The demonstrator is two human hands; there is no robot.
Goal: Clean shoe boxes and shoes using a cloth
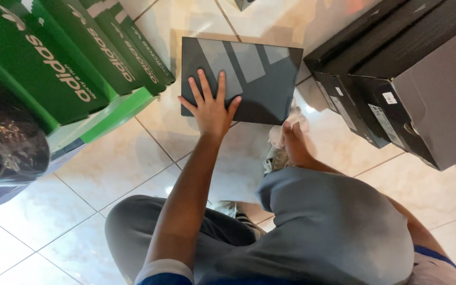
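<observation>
Dark box [249, 79] lies flat on tile floor [106, 169], lid on, between green boxes [69, 58] and black boxes [397, 89]. Left hand [212, 108] rests palm down on lid's near edge, fingers [205, 84] spread wide, gripping nothing. Right hand [294, 140] is just past the box's near right corner, closed on white paper [286, 132]; finger spread cannot be told, knee [333, 221] partly hides it. Dark plastic bag [3, 142] sits far left.

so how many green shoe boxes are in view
3, all stacked upper left: a front box, a middle box, and a back box nearest the dark box under the left hand. More may be hidden.
</observation>
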